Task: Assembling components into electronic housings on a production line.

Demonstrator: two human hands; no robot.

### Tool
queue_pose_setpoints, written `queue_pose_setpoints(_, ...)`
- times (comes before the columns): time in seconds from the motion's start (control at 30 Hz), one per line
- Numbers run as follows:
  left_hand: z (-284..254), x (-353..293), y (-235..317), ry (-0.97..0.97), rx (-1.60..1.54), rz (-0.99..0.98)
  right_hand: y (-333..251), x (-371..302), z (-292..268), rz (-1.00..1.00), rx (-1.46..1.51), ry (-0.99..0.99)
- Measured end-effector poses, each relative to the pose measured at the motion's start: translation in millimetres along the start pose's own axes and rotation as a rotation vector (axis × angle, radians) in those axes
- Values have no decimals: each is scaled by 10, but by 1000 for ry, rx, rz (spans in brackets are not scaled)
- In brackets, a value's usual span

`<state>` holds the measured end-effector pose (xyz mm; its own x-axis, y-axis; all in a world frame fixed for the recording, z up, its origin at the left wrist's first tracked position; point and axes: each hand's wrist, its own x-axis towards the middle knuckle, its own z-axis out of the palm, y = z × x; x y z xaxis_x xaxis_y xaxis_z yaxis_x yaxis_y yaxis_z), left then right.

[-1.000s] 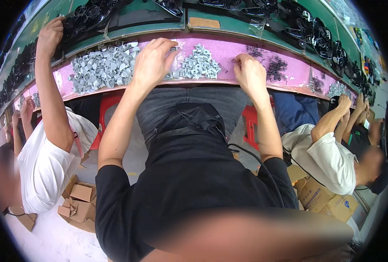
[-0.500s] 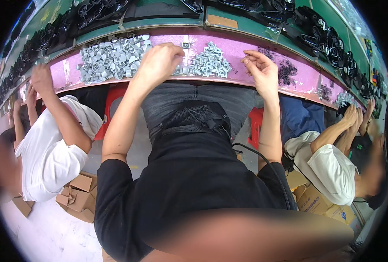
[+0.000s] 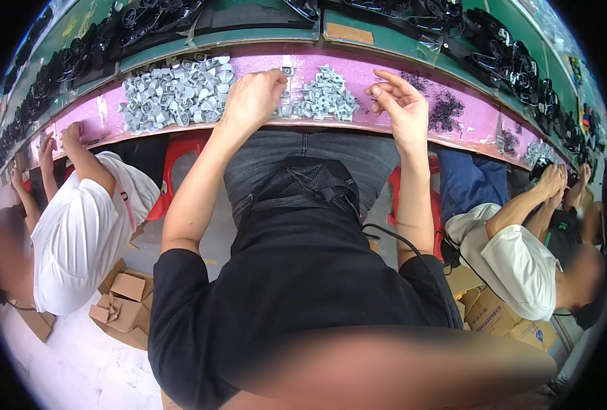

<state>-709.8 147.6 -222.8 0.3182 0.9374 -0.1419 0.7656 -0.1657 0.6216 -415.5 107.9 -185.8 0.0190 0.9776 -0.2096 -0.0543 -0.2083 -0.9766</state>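
Note:
My left hand [image 3: 254, 98] is over the pink worktop, between two heaps of parts, its fingers curled together. Whatever they hold is hidden. Just beyond the fingertips sits a small square grey part [image 3: 287, 71]. My right hand [image 3: 407, 109] is raised right of the smaller heap, index finger stretched out and thumb close to another fingertip. A tiny dark speck shows at that pinch, too small to name. Left of my left hand lies the large heap of grey plastic caps [image 3: 173, 94]. Between my hands is the smaller heap of light grey parts [image 3: 327, 96].
Small black parts [image 3: 447, 111] lie scattered right of my right hand. Beyond the pink worktop [image 3: 102, 113] runs a green line [image 3: 249, 36] carrying glossy black housings [image 3: 498, 61]. Co-workers in white [image 3: 78, 239] and light shirts [image 3: 522, 273] sit on both sides.
My right hand has shifted slightly left, its thumb nearer the fingers. My left hand has barely moved. The left co-worker's arm has lowered toward the worktop.

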Motion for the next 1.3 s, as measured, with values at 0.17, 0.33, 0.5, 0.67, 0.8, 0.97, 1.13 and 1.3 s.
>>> queue_pose_setpoints(0.17,-45,-106,-84,193,91,99,21,27,99,-5,56,-17)
queue_pose_setpoints(0.33,-139,-147,-56,233,118,168,41,64,117,-5,112,-25)
queue_pose_setpoints(0.5,-77,-38,160,55,327,94,71,72,204,-7,157,-26)
queue_pose_setpoints(0.67,-24,174,34,-77,352,67,36,66,322,42,231,-35)
queue_pose_setpoints(0.8,-91,138,84,-141,405,110,34,75,401,97,333,-57)
queue_pose_setpoints(0.97,-310,-91,215,-16,-79,53,55,119,488,120,462,-70)
queue_pose_setpoints(1.13,-243,-331,315,161,-971,-13,89,172,711,131,475,-94)
queue_pose_setpoints(1.3,-227,-275,330,267,-892,98,58,194,859,98,438,-103)
